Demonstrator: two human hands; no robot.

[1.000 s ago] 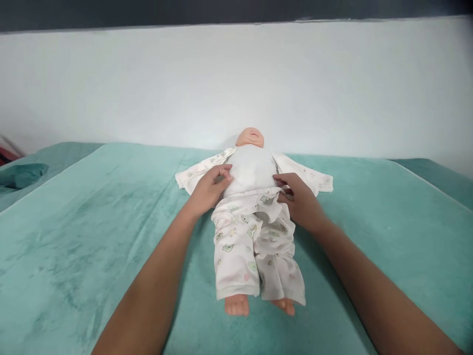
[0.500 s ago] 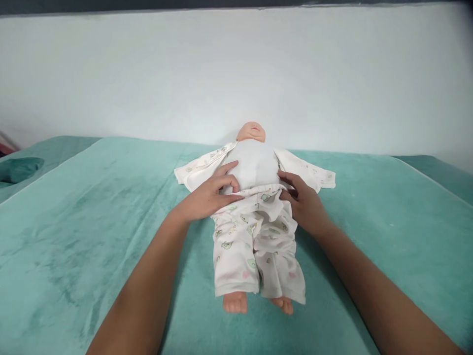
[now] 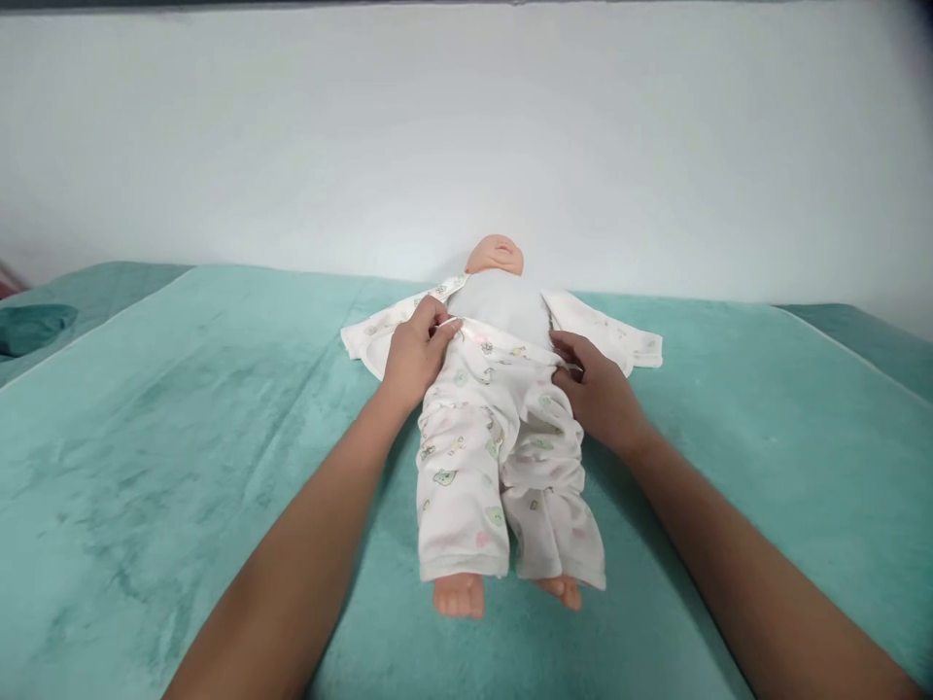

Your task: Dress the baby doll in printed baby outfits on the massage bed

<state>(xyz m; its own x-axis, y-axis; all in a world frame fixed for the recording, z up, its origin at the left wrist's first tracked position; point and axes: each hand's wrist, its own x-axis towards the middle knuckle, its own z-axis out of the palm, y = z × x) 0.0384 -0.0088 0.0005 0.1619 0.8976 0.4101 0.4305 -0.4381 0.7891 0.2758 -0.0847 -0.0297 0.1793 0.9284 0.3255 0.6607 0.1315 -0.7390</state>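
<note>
A baby doll (image 3: 502, 301) lies on its back, its feet toward me. Patterned white trousers (image 3: 473, 467) cover its legs, with the bare toes showing below the cuffs. My left hand (image 3: 419, 355) pinches the waistband at the doll's side and holds it up over the pale torso. At the opposite side, my right hand (image 3: 594, 389) is closed on the waistband, lower down; its fingertips are partly hidden by cloth. An open white shirt (image 3: 608, 335) with a small print spreads out from under the doll, its sleeves pointing outward.
A teal plush cover (image 3: 182, 467) lies beneath the doll and stretches to both sides. Behind it rises a white wall (image 3: 466, 126), close to the doll's head. A bunched dark teal piece of cloth (image 3: 33, 329) is at the far left.
My left hand has gone from spread fingers on the torso to gripping the waistband, which has risen on that side toward the chest. My right hand has hardly moved.
</note>
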